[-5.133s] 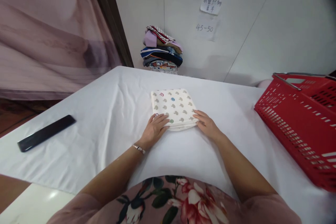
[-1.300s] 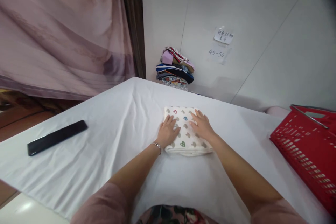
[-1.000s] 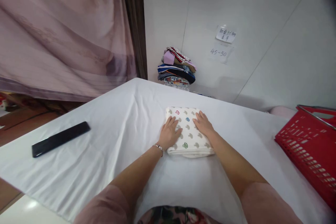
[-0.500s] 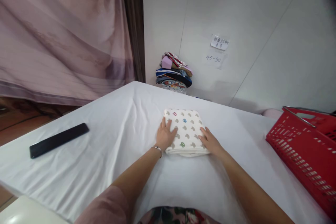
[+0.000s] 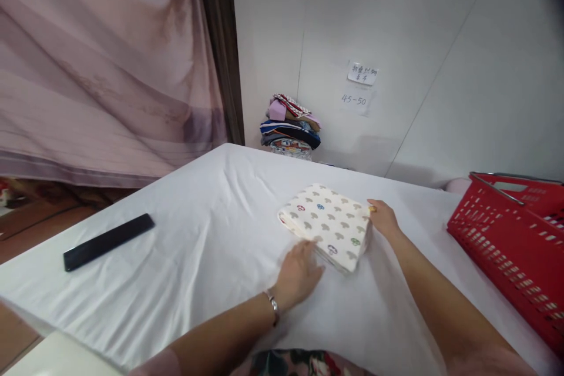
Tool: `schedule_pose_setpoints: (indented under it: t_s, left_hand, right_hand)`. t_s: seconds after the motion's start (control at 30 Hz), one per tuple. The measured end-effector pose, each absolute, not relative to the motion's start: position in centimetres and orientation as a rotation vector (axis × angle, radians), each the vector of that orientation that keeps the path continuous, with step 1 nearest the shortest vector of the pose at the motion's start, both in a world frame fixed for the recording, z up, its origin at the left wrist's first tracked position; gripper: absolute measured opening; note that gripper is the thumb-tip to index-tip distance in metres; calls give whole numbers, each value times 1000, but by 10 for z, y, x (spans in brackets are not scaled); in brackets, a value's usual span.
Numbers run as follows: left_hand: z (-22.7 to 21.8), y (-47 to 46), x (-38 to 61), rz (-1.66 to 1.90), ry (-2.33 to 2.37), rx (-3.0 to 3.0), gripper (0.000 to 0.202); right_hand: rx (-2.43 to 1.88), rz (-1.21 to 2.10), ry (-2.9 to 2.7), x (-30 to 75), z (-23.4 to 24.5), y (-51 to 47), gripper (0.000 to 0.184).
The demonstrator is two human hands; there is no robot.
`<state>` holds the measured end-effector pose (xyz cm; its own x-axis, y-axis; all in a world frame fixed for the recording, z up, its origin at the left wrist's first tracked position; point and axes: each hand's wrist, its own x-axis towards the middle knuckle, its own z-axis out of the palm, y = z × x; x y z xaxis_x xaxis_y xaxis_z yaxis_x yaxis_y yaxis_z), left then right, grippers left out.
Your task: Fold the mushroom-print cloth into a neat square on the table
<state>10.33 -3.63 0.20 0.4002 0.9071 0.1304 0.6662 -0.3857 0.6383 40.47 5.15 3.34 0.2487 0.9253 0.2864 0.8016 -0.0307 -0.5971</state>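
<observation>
A folded cream cloth [image 5: 328,224] printed with small grey, red, blue and green shapes lies on the white-covered table [image 5: 198,247], turned at an angle. My left hand [image 5: 299,273] rests flat at the cloth's near left edge, fingers stretched out and touching it. My right hand [image 5: 382,216] holds the cloth's right corner, fingers curled against its edge. A bracelet sits on my left wrist.
A red plastic basket [image 5: 515,247] with a metal handle stands at the table's right. A flat black bar [image 5: 108,241] lies at the left. A stack of folded clothes [image 5: 288,126] sits against the wall beyond the table. Pink curtain hangs at left.
The folded cloth has been turned clockwise and shifted slightly right. My left hand slid from its top to the near left edge; my right hand moved to its right corner.
</observation>
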Motion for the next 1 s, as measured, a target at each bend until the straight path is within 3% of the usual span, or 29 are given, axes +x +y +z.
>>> schedule_pose_setpoints:
  t_s: [0.13, 0.27, 0.47, 0.6, 0.83, 1.0]
  left_hand:
    - [21, -35, 103, 913, 1100, 2239, 21]
    - [38, 16, 101, 1145, 1148, 2431, 23]
    - [7, 67, 97, 704, 1519, 2555, 39]
    - [-7, 64, 93, 680, 1550, 2534, 43]
    - [7, 78, 91, 646, 1569, 2273, 41]
    - [19, 101, 80, 465, 1780, 1902, 55]
  right_hand:
    - [-1779, 166, -1718, 377, 40, 44, 41]
    - [-1719, 176, -2021, 323, 23, 12, 49]
    - [-1866, 194, -2352, 297, 6, -18, 58]
    - [-1869, 151, -2368, 302, 4, -28, 57]
    - [-1830, -4, -2374, 303, -10, -55, 62]
    - [-1812, -53, -2355, 301, -13, -58, 57]
